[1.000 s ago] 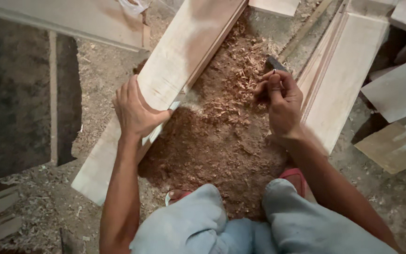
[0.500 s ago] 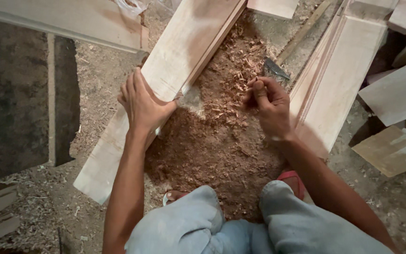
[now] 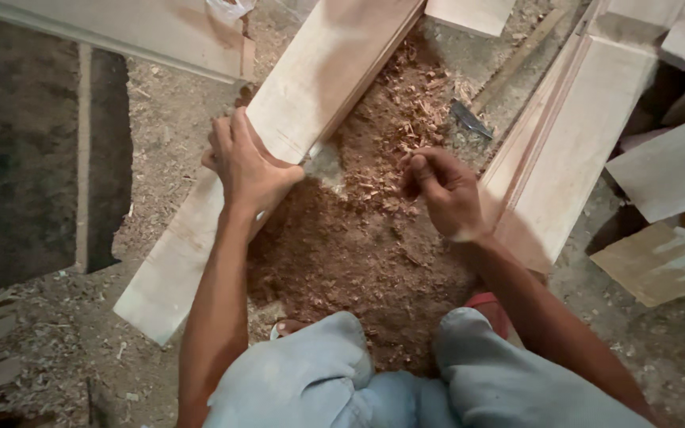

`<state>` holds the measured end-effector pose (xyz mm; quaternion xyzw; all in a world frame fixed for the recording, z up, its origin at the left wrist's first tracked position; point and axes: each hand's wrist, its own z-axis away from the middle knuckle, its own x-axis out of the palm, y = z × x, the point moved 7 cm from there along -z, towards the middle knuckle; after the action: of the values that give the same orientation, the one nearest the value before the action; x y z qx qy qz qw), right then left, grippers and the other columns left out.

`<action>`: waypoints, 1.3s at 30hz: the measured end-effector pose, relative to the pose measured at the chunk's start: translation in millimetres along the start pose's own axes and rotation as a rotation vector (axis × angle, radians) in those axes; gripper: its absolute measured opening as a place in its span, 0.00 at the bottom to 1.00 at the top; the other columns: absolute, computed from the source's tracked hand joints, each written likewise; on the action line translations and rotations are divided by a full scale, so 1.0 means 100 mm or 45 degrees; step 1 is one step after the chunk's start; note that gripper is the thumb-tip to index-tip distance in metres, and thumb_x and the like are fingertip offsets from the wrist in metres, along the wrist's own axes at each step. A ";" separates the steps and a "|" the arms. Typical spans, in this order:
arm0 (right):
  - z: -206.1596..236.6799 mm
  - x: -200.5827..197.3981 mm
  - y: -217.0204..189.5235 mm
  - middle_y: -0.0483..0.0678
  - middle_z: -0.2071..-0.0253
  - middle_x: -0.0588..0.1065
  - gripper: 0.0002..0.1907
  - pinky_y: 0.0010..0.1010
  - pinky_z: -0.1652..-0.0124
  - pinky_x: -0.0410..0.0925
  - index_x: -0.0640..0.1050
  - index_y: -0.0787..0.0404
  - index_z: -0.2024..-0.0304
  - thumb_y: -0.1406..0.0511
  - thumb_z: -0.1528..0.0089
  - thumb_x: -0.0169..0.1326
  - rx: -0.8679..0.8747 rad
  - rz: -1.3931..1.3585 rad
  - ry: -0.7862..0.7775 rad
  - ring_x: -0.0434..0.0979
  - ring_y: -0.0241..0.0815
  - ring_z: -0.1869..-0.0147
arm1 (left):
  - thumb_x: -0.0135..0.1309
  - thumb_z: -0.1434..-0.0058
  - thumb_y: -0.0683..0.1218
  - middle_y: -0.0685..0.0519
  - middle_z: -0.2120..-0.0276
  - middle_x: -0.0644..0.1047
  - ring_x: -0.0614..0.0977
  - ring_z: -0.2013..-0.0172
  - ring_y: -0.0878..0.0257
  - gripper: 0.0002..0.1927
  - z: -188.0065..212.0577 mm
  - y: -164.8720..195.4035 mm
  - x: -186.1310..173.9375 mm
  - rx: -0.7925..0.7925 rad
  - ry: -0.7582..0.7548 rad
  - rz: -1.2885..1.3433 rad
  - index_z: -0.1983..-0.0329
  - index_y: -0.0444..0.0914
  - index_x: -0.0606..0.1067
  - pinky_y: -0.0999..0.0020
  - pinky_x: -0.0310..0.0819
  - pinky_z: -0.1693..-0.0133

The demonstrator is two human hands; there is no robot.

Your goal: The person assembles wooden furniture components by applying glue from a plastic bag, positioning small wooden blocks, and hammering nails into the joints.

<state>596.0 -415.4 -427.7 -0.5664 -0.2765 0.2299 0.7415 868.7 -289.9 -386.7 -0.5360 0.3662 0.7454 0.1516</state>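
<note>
Fingers (image 3: 235,139) of the left hand (image 3: 247,170) lie spread and flat across the plank (image 3: 311,87), palm pressing it down, thumb hooked over its right edge; nothing is gripped. Fingers (image 3: 418,170) of the right hand (image 3: 445,194) are curled loosely into a half-fist above the shavings (image 3: 358,238); whether they pinch anything cannot be told. Head view: the plank runs diagonally across the floor (image 3: 160,119), from near the left knee toward the top edge of the frame. It is pale, smooth-faced wood with straight edges and a stepped or grooved right side. Reddish-brown shavings fill the gap between the plank and a second, moulded board (image 3: 572,150) on the right. A dark chisel-like tool (image 3: 465,119) lies on the floor beyond the right hand, apart from it. Judged from this pose, the plank is best steadied by keeping the left palm flat and the weight directly over it, with the thumb clear of the worked edge. Offcuts (image 3: 667,170) lie at the far right.
</note>
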 end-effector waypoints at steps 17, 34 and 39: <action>0.04 0.56 -0.10 0.46 0.65 0.78 0.06 0.26 0.69 0.73 0.80 0.61 0.55 0.66 0.30 0.53 -0.312 0.628 -0.168 0.77 0.34 0.67 | 0.43 0.24 0.62 0.39 0.42 0.75 0.75 0.39 0.49 0.31 0.82 0.51 0.90 -0.067 -0.511 2.378 0.33 0.31 0.68 0.54 0.68 0.34; -0.09 0.53 0.16 0.49 0.77 0.76 0.13 0.34 0.74 0.68 0.80 0.60 0.64 0.56 0.35 0.58 -0.106 1.035 -0.494 0.73 0.40 0.77 | 0.49 0.24 0.51 0.51 0.57 0.78 0.74 0.60 0.65 0.17 1.00 -0.06 1.81 -0.277 -0.477 1.956 0.43 0.35 0.77 0.72 0.70 0.57; -0.07 0.58 0.23 0.41 0.76 0.78 0.19 0.31 0.76 0.69 0.80 0.58 0.64 0.51 0.33 0.50 0.365 0.840 -0.795 0.75 0.33 0.76 | 0.55 0.32 0.47 0.52 0.52 0.80 0.82 0.55 0.66 0.15 0.96 0.14 1.13 0.165 -0.292 1.359 0.44 0.39 0.77 0.72 0.81 0.54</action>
<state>643.0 -376.1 -442.9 -0.4200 -0.2570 0.6480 0.5811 750.9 -249.8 -469.6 -0.1807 0.6136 0.7483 -0.1758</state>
